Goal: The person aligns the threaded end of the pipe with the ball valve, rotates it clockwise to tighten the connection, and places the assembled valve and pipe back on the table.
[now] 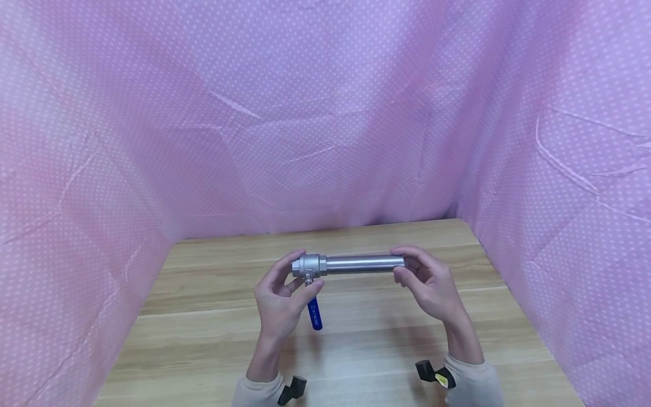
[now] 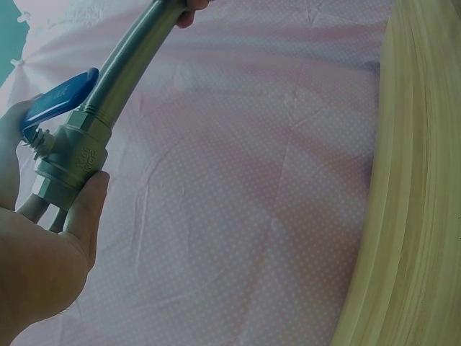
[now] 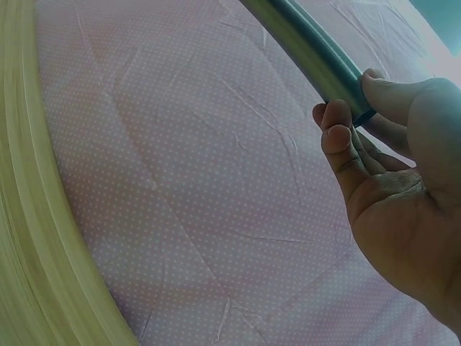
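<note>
A steel ball valve point(image 1: 309, 264) with a blue lever handle point(image 1: 315, 314) is joined to a straight metal pipe point(image 1: 363, 264). Both are held level above the table in the head view. My left hand point(image 1: 282, 302) grips the valve end, its thumb by the lever and its fingers behind the body. At the pipe's far right end, my right hand point(image 1: 429, 285) pinches the tube between thumb and fingers. The left wrist view shows the valve body point(image 2: 72, 158) in the curled fingers, the lever lying alongside the pipe. The right wrist view shows the pipe's end point(image 3: 346, 94) between fingertips.
A light wood-grain table point(image 1: 203, 333) lies below the hands. Pink dotted cloth point(image 1: 325, 141) hangs around its back and both sides. Black wrist mounts point(image 1: 293, 390) sit on both sleeves.
</note>
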`<action>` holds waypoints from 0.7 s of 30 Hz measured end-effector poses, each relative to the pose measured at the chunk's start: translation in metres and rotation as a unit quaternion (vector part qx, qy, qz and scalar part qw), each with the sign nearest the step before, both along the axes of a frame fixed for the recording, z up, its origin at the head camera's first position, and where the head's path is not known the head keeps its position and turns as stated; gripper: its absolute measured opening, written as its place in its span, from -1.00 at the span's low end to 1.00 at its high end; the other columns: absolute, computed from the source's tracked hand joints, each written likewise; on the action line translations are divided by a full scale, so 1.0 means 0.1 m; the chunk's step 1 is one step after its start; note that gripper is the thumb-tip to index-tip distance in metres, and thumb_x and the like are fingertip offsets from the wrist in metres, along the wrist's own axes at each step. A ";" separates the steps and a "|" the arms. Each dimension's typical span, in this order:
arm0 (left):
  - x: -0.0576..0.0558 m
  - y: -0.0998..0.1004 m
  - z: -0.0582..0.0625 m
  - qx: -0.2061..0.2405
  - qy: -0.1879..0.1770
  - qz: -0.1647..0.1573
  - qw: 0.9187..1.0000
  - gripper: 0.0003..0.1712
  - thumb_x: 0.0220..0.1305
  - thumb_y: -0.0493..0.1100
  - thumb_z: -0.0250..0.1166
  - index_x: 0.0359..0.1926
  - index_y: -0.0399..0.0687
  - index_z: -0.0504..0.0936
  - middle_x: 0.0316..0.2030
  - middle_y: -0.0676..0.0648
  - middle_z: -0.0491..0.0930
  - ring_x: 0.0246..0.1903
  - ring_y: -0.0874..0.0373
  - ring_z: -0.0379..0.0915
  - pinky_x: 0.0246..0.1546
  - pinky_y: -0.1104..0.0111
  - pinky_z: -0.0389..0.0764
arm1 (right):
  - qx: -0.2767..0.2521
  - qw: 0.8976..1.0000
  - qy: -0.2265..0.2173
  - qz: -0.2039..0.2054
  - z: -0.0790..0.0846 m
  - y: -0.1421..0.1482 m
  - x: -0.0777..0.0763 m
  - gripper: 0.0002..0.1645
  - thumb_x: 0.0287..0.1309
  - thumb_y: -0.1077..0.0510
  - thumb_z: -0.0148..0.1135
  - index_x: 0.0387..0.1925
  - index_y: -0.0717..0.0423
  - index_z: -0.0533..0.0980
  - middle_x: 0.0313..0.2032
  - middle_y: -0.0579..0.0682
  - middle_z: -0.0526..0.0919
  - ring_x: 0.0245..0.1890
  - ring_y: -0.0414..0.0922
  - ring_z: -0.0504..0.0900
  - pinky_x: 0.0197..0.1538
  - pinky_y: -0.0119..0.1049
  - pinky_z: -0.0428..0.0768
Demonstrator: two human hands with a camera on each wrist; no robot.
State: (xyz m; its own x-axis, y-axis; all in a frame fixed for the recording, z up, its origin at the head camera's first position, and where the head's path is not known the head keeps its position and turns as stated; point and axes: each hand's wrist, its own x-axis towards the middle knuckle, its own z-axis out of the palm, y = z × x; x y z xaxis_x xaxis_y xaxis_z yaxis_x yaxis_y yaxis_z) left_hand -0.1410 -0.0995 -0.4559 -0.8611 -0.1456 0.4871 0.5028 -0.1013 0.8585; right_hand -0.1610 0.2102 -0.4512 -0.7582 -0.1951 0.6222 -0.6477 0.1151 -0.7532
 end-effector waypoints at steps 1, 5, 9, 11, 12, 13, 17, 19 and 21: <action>0.00 0.00 0.00 0.000 0.000 0.000 1.000 -0.24 0.01 -0.63 0.61 0.31 -0.38 0.70 0.27 -0.47 0.67 0.20 0.17 0.75 0.25 0.17 0.91 | 0.003 1.000 -0.001 -0.002 0.00 0.00 0.00 -0.51 0.30 0.69 0.28 0.22 0.43 0.63 -0.36 0.12 0.72 -0.37 -0.22 0.68 -0.43 -0.38 0.70; 0.00 0.00 0.00 -0.001 0.001 0.000 1.000 -0.23 0.01 -0.64 0.61 0.31 -0.37 0.71 0.26 -0.35 0.70 0.20 0.16 0.76 0.24 0.16 0.92 | 0.004 1.000 0.001 0.004 -0.01 0.01 0.00 -0.54 0.35 0.68 0.23 0.21 0.44 0.62 -0.41 0.10 0.68 -0.42 -0.17 0.65 -0.46 -0.39 0.68; 0.01 0.00 0.01 -0.001 0.000 0.001 1.000 -0.23 0.01 -0.63 0.62 0.31 -0.36 0.71 0.26 -0.29 0.71 0.20 0.15 0.76 0.24 0.16 0.92 | 0.000 1.000 -0.001 0.009 -0.01 0.00 0.00 -0.57 0.37 0.67 0.21 0.21 0.46 0.61 -0.42 0.13 0.69 -0.43 -0.13 0.66 -0.45 -0.43 0.68; 0.01 0.00 0.01 -0.002 0.000 0.001 1.000 -0.23 0.01 -0.63 0.62 0.31 -0.36 0.71 0.26 -0.35 0.70 0.20 0.15 0.76 0.24 0.17 0.92 | -0.003 1.000 -0.005 0.009 0.00 0.00 0.00 -0.58 0.37 0.68 0.21 0.20 0.49 0.60 -0.42 0.14 0.70 -0.43 -0.11 0.67 -0.44 -0.43 0.70; 0.01 0.00 0.01 -0.002 0.000 0.001 1.000 -0.24 0.01 -0.63 0.62 0.31 -0.36 0.71 0.26 -0.36 0.69 0.20 0.15 0.76 0.24 0.17 0.92 | -0.006 1.000 -0.007 0.011 0.00 0.00 0.00 -0.58 0.37 0.68 0.21 0.20 0.51 0.59 -0.41 0.13 0.71 -0.42 -0.12 0.68 -0.44 -0.43 0.70; 0.01 0.00 0.01 -0.003 0.000 0.002 1.000 -0.24 0.01 -0.63 0.62 0.31 -0.36 0.71 0.26 -0.39 0.69 0.20 0.15 0.76 0.24 0.17 0.92 | -0.010 1.000 -0.010 0.012 0.00 0.00 0.00 -0.58 0.36 0.68 0.21 0.20 0.52 0.59 -0.39 0.11 0.72 -0.41 -0.13 0.69 -0.43 -0.43 0.71; 0.01 0.01 0.01 -0.002 -0.002 0.001 1.000 -0.24 0.02 -0.62 0.62 0.31 -0.37 0.71 0.27 -0.46 0.66 0.20 0.16 0.75 0.25 0.17 0.91 | -0.024 0.999 -0.020 0.025 0.01 0.00 0.00 -0.52 0.27 0.72 0.26 0.21 0.55 0.57 -0.20 -0.04 0.77 -0.31 -0.23 0.74 -0.37 -0.45 0.78; 0.01 0.01 0.01 -0.001 -0.002 0.001 1.000 -0.24 0.02 -0.63 0.62 0.31 -0.37 0.70 0.27 -0.45 0.67 0.20 0.16 0.75 0.25 0.17 0.91 | -0.032 0.999 -0.026 0.034 0.01 0.00 0.00 -0.47 0.23 0.74 0.29 0.22 0.54 0.57 -0.05 -0.10 0.77 -0.22 -0.28 0.77 -0.31 -0.46 0.82; 0.01 0.01 0.01 -0.001 -0.002 0.002 1.000 -0.24 0.02 -0.63 0.62 0.31 -0.37 0.71 0.27 -0.47 0.66 0.20 0.15 0.75 0.26 0.17 0.91 | -0.037 0.998 -0.028 0.043 0.01 0.00 0.00 -0.44 0.20 0.76 0.29 0.24 0.55 0.56 0.06 -0.12 0.75 -0.15 -0.30 0.79 -0.27 -0.47 0.84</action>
State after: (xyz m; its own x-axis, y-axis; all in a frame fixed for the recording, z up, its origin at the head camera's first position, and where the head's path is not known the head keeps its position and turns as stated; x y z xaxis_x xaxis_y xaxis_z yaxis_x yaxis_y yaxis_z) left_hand -0.1405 -0.0989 -0.4552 -0.8628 -0.1488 0.4832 0.4990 -0.0971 0.8611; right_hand -0.1607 0.2098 -0.4498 -0.7740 -0.2163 0.5951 -0.6100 0.0029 -0.7924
